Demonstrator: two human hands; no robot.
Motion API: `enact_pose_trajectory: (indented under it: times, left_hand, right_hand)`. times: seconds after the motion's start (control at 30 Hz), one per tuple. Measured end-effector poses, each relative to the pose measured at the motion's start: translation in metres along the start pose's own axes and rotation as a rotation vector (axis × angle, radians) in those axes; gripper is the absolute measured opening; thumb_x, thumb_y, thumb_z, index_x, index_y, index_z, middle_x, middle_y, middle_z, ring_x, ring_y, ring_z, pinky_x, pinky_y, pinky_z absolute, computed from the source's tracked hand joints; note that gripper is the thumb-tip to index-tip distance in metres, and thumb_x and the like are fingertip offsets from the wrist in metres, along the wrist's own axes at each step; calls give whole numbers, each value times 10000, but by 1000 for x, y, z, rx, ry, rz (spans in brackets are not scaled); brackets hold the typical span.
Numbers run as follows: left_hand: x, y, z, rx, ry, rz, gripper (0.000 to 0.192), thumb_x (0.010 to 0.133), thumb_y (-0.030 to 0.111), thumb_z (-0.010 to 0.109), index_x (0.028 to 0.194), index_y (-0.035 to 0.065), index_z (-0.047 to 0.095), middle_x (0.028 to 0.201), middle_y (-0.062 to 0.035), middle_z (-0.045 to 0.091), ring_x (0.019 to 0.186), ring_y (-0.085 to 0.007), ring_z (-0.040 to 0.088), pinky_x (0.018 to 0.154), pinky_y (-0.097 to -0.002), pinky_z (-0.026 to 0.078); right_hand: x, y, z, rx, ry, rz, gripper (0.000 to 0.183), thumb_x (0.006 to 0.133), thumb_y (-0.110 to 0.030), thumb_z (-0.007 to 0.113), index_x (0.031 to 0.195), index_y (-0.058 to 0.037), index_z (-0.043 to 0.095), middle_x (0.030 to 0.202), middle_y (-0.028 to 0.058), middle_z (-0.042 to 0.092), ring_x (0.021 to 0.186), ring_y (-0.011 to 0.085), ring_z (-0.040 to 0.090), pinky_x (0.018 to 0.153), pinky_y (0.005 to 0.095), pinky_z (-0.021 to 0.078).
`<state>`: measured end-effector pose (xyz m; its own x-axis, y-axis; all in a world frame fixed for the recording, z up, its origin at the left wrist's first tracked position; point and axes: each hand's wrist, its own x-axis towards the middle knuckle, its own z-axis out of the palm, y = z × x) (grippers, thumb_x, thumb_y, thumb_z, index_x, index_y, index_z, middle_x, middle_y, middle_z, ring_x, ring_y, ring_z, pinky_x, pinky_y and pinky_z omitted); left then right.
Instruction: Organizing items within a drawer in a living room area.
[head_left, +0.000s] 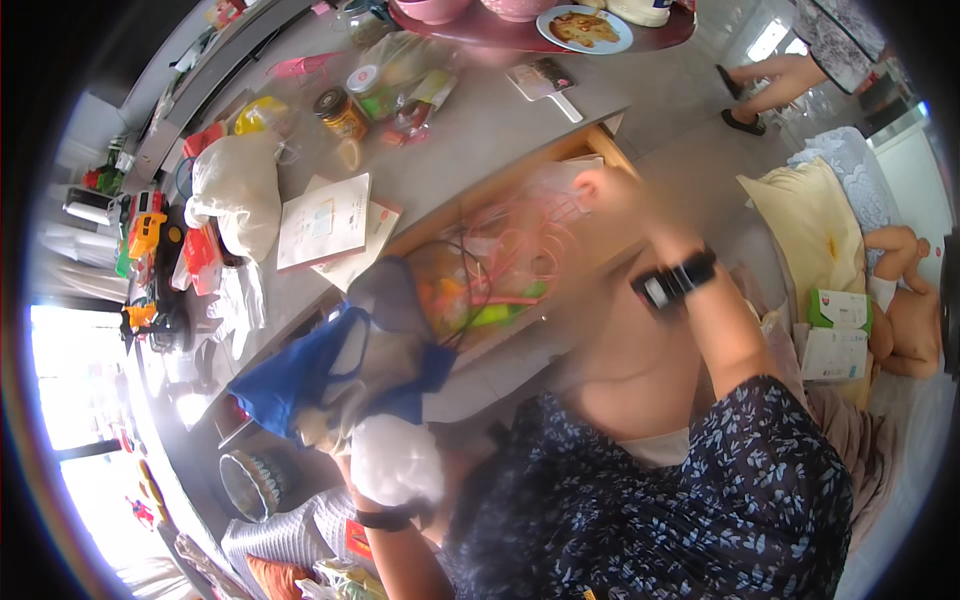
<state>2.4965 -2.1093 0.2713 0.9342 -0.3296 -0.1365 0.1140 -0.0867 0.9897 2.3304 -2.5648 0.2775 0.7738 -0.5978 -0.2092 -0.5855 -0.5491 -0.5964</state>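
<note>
My left hand (319, 435) grips a blue cloth bag (285, 382), which is blurred and hangs over the near left corner of a pulled-out wooden drawer (619, 154). A bunched white plastic bag (397, 461) sits against the left wrist and hides part of that hand. My right hand (607, 195) is over the drawer's right end, beside clear plastic packaging (559, 176). Blur hides whether its fingers hold anything. Inside the drawer are pink tubing (517, 247), a dark cable (487, 281) and a bright green object (495, 313).
The grey tabletop (450, 161) bears booklets (324, 221), a white cloth bag (236, 187), jars (341, 112) and a hand mirror (544, 81). Toy trucks (150, 232) stand left. A wastebasket (251, 484) is below. One person stands (780, 79) back right; another lies (907, 322) on the right.
</note>
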Motion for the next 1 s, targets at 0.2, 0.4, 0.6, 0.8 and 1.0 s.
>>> enact_pose_trajectory:
  times: [0.2, 0.4, 0.6, 0.8, 1.0]
  left_hand:
    - [-28, -29, -40, 31, 127, -196, 313, 851, 69, 519, 1157, 13, 481, 1048, -79, 565, 907, -169, 549, 801, -265, 458]
    - [-28, -35, -52, 37, 165, -248, 319, 849, 70, 522, 1160, 13, 480, 1051, -81, 564, 910, -170, 548, 802, -265, 457]
    - [-24, -44, -52, 14, 151, -273, 325, 847, 71, 524, 1163, 13, 478, 1053, -82, 563, 913, -172, 548, 804, -266, 456]
    - [-11, -50, -45, -6, 109, -242, 331, 845, 72, 527, 1166, 13, 477, 1055, -83, 562, 916, -173, 547, 806, -267, 455]
    - [3, -46, -35, -14, 54, -210, 337, 843, 73, 530, 1170, 13, 475, 1057, -85, 561, 919, -175, 546, 808, -268, 454]
  right_hand:
    - [61, 48, 34, -128, 160, 442, 354, 772, -56, 556, 1123, -9, 549, 1128, 193, 573, 1044, 286, 572, 873, 404, 469]
    - [44, 3, 5, -112, -191, 460, 619, 658, -280, 726, 1181, -26, 512, 1271, 200, 474, 1220, 301, 422, 938, 400, 414]
    - [46, 37, -12, 457, -296, 554, 592, 670, -296, 733, 1165, -41, 532, 1079, 126, 592, 938, 207, 595, 702, 316, 492]
    - [12, 21, -18, 1141, -479, 159, 490, 770, -322, 677, 1136, -19, 555, 1032, 82, 619, 884, 148, 610, 742, 308, 517]
    - [6, -56, -49, 774, -137, -109, 584, 766, -225, 698, 1261, -27, 462, 1080, 49, 584, 956, 123, 561, 815, 285, 457]
